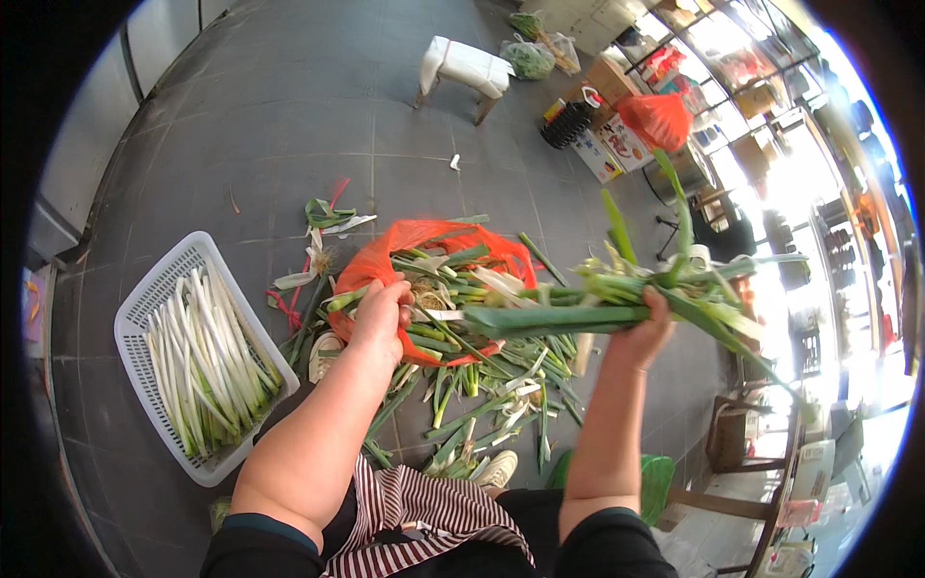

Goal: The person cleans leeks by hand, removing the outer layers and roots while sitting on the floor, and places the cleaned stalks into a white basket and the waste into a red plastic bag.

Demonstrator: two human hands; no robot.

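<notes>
My left hand (384, 312) grips the near-left rim of a red plastic bag (368, 253) on the floor. Cut green scallion tops, roots and pale outer leaves fill the bag. To the right, my right hand (648, 329) holds a loose bunch of long green scallion leaves (564, 319) in the air; its left end reaches over the bag. More scallion trimmings (498, 415) lie scattered on the tiles between the bag and my shoes. At the left stands a white plastic basket (134, 321) with trimmed white scallion stalks (206, 361) laid lengthwise in it.
A low stool (466, 68) wrapped in white stands farther off. Beyond it are bagged greens (531, 59). Cartons (611, 148), a dark liquid jug (571, 126) and another red bag (657, 119) line the right side near shelving. A green bag (656, 488) lies by my right forearm.
</notes>
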